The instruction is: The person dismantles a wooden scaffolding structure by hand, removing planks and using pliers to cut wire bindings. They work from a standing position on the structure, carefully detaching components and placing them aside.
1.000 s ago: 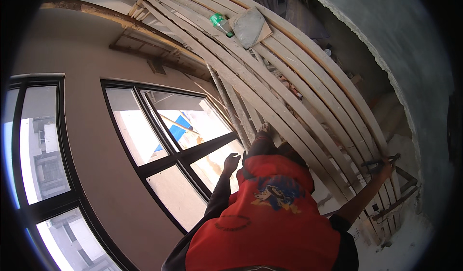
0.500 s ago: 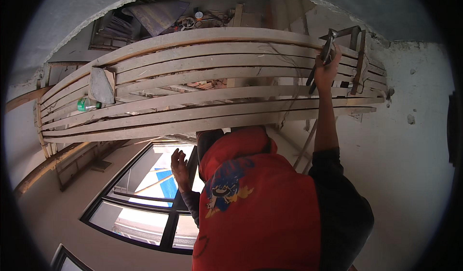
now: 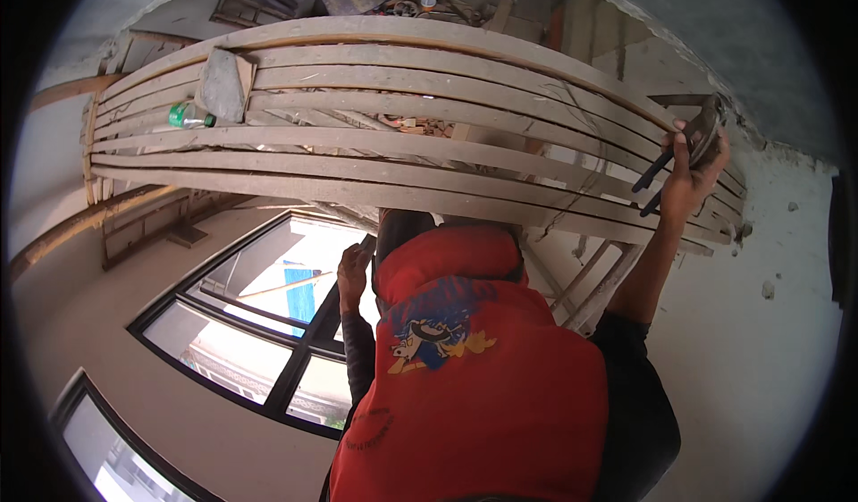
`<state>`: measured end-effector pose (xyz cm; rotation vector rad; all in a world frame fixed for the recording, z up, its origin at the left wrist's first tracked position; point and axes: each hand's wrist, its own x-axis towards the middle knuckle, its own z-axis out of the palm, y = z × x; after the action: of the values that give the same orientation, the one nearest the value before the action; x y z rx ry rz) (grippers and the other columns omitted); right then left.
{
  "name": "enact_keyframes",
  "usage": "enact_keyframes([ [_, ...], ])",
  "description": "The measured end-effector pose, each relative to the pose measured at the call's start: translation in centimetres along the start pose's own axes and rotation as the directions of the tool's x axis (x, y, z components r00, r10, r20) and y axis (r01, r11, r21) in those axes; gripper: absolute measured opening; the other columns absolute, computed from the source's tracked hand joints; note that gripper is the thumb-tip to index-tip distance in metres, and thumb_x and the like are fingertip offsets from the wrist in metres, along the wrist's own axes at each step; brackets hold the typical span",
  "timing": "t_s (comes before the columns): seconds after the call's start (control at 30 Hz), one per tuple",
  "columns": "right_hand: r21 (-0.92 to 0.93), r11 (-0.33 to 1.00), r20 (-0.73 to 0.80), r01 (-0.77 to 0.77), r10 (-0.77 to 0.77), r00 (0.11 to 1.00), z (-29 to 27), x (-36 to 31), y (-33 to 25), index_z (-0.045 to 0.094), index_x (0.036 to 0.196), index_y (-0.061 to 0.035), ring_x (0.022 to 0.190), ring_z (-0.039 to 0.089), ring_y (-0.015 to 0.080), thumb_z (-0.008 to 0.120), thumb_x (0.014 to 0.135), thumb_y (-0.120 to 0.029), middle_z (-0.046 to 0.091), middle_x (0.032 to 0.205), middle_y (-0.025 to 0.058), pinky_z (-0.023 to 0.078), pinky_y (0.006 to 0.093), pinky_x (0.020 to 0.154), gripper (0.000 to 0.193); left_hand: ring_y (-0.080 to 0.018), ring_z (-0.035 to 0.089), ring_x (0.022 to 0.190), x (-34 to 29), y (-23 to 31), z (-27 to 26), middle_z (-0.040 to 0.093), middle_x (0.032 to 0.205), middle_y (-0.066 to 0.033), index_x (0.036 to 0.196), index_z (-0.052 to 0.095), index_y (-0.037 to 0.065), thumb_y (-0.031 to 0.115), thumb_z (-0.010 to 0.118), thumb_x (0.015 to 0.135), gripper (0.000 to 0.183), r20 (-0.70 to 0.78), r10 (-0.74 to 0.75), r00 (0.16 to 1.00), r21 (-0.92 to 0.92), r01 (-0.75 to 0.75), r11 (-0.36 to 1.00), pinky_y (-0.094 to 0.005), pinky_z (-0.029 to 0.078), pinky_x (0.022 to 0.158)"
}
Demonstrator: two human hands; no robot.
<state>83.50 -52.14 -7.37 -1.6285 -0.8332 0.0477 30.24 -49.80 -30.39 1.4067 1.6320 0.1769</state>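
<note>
My right hand [image 3: 693, 173] is raised at the far right end of a wooden plank platform [image 3: 384, 143]. Its fingers are wrapped round a pair of pliers [image 3: 704, 131] with long dark handles. The metal head points up toward a dark metal bracket [image 3: 677, 100] by the wall; whether they touch, I cannot tell. Low at my left side, my left hand [image 3: 352, 274] has its fingers curled beside the dark cloth at my leg. They are in shade, so anything inside them is hidden.
On the platform's left part lie a grey slab piece [image 3: 223, 85] and a green-labelled plastic bottle [image 3: 189, 116]. A thin loose wire [image 3: 601, 140] hangs across the planks at right. Gaps between planks show rubble below. A rough concrete edge [image 3: 661, 29] and a pale wall [image 3: 786, 261] border the right.
My right hand has moved right with the pliers, close to the wall. My left hand has risen slightly, and its fingers have curled in. The whole view has shifted and tilted.
</note>
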Motion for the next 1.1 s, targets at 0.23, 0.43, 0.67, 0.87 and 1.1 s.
enact_keyframes([
  [0.23,0.22,0.692,0.717,-0.687,0.363,0.595,11.1,-5.7,-8.3,0.051,0.112,0.0031,0.061,0.048,0.0124,0.056,0.089,-0.013,0.06,0.086,0.0103,0.041,0.0274,0.057,0.028,-0.0288,0.064,0.098,-4.5,-4.3,2.7,0.066,0.104,-0.0195,0.118,0.055,-0.002,0.021,0.057,0.086,0.039,-0.15,-0.275,0.95,-0.198,0.244,0.949,-0.0356,0.048,0.086],
  [0.43,-0.137,0.288,0.952,-0.948,0.304,-0.045,21.1,-12.7,-10.0,0.048,0.114,0.0026,0.062,0.051,0.0143,0.052,0.09,-0.014,0.058,0.083,0.0134,0.04,0.0292,0.057,0.029,-0.0227,0.066,0.088,-9.9,-11.8,9.1,0.066,0.103,-0.0165,0.115,0.059,-0.001,0.014,0.054,0.087,0.032,-0.173,-0.389,0.905,-0.413,0.292,0.863,-0.0306,0.053,0.076],
  [0.67,-0.41,0.288,0.908,-0.866,0.22,-0.357,29.2,-17.1,-13.5,0.025,0.138,0.0016,0.069,0.058,0.0193,0.053,0.09,-0.016,0.058,0.091,0.0168,0.05,0.0349,0.064,0.058,-0.0146,0.061,0.062,-13.9,-17.7,12.4,0.064,0.08,-0.0059,0.108,0.061,0.003,0.03,0.063,0.084,0.036,0.128,-0.769,0.626,-0.841,0.479,0.25,-0.029,0.045,0.045],
  [0.87,-0.632,0.353,0.758,-0.69,0.098,-0.645,35.5,-23.2,-17.5,0.019,0.143,-0.0034,0.07,0.059,0.0218,0.052,0.088,-0.009,0.058,0.092,0.018,0.049,0.0348,0.062,0.065,-0.0172,0.064,0.077,-12.0,-20.3,7.5,0.066,0.096,-0.0099,0.121,0.053,0.003,0.026,0.062,0.086,0.042,0.038,-0.824,0.566,-0.961,0.246,0.125,-0.0284,0.048,0.056],
  [1.1,-0.736,0.212,0.677,-0.643,0.207,-0.706,41.7,-28.4,-20.0,0.044,0.111,-0.0018,0.074,0.056,0.0219,0.053,0.083,-0.001,0.057,0.095,0.0184,0.049,0.0324,0.066,0.029,-0.0206,0.064,0.089,-10.4,-19.9,1.8,0.063,0.103,-0.0107,0.124,0.05,0.004,0.02,0.056,0.089,0.039,-0.138,-0.876,0.463,-0.99,-0.045,0.133,-0.0324,0.049,0.069],
])
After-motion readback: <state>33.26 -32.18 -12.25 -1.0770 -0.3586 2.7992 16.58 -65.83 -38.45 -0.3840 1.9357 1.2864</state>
